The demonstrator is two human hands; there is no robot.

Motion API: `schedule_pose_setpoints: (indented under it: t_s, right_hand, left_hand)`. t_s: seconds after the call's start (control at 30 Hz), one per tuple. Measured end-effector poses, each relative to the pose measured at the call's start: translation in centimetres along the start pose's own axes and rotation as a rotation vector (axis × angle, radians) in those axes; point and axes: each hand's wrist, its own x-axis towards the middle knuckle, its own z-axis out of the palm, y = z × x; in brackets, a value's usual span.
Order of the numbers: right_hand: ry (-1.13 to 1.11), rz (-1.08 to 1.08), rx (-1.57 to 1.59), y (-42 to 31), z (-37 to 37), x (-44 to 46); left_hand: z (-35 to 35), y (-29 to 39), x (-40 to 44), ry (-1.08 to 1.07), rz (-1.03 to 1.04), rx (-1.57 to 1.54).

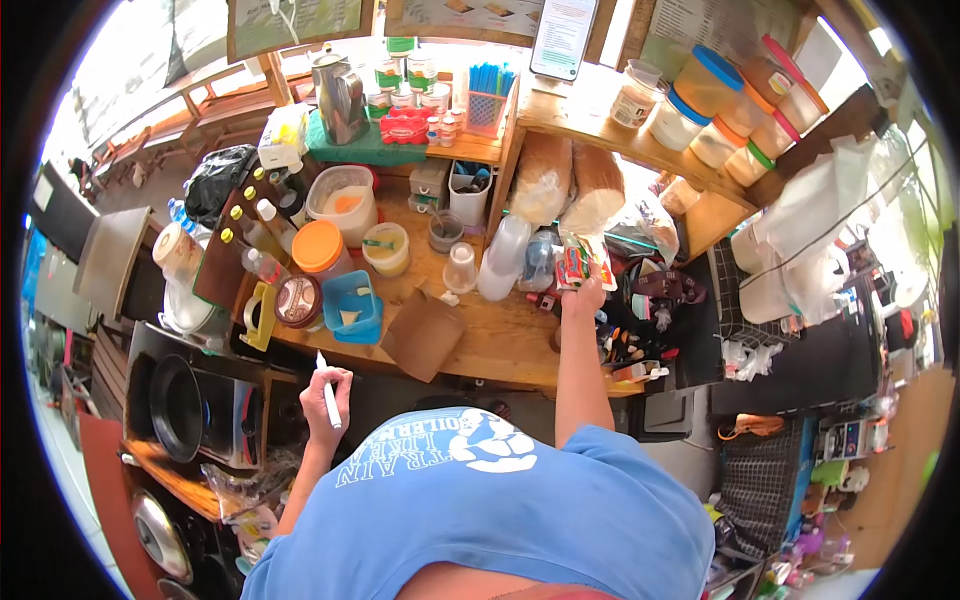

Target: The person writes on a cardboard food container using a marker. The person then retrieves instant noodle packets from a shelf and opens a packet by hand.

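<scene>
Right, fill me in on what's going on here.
Someone in a blue shirt is working at a crowded wooden counter. The left hand holds a white pen. The right hand is stretched out to a red-and-green packet near the bread loaves; whether the fingers grip it is unclear.

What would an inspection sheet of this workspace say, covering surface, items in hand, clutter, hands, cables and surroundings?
Surface: wooden counter, mostly covered, some bare wood near its front edge.
Items in hand: white marker, tip up; colourful packet.
Clutter: orange-lidded tub, blue container and yellow-capped bottles crowd the left side.
Hands: left hand holds the marker before the counter; right hand grips the packet over it.
Cables: thin dark cord across plastic bags at right.
Surroundings: phone above the counter; frying pan at left.
</scene>
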Motion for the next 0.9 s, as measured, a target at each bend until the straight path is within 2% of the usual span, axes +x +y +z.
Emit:
schedule_pose_setpoints:
  t_s: [0.07,0.23,0.3,0.37,0.43,0.47,0.53,0.57,0.63,0.67,0.73,0.77,0.9]
  right_hand:
    - [-0.118,-0.068,-0.005,-0.4,-1.4,-2.4]
    - [-0.169,0.032,-0.127,-0.8,-5.8,-10.8]
    - [-0.229,0.218,-0.307,-0.2,-6.9,-14.9]
    - [-0.166,0.405,-0.397,2.3,-8.7,-17.0]
    - [-0.228,0.504,-0.503,6.3,-10.4,-17.8]
    - [-0.212,0.468,-0.517,8.6,-11.0,-18.1]
    - [-0.216,0.254,-0.497,12.3,-10.2,-20.0]
    - [-0.217,0.252,-0.495,14.3,-10.2,-20.5]
    - [-0.092,-0.201,-0.81,18.5,-11.7,-20.1]
    - [-0.092,-0.202,-0.809,20.0,-12.9,-19.7]
    - [-0.211,-0.502,-1.237,22.1,-15.4,-19.3]
    - [-0.196,-0.559,-1.34,22.0,-15.6,-20.1]
    - [-0.276,-0.543,-1.404,21.0,-15.5,-20.5]
  left_hand:
    - [-0.6,-0.5,0.4,-0.011,0.04,-0.003]
    - [-3.3,-2.0,0.7,-0.006,0.051,-0.002]
    - [-4.3,-2.9,0.5,-0.002,0.048,0.001]
    - [-5.2,-3.7,0.3,0.002,0.031,0.004]
    - [-5.8,-3.9,0.4,-0.011,0.04,-0.011]
    - [-6.0,-4.0,0.4,-0.013,0.046,-0.024]
    - [-6.7,-4.0,0.5,-0.021,0.049,-0.017]
    - [-7.0,-4.1,0.6,-0.026,0.05,-0.009]
    - [-7.6,-4.6,0.5,-0.023,0.044,-0.013]
    - [-7.8,-4.8,0.3,-0.019,0.034,-0.016]
    - [-8.2,-5.2,0.0,-0.031,0.036,-0.013]
    - [-8.4,-5.4,-0.2,-0.042,0.036,-0.009]
    - [-8.9,-5.5,-0.6,-0.054,0.064,0.02]
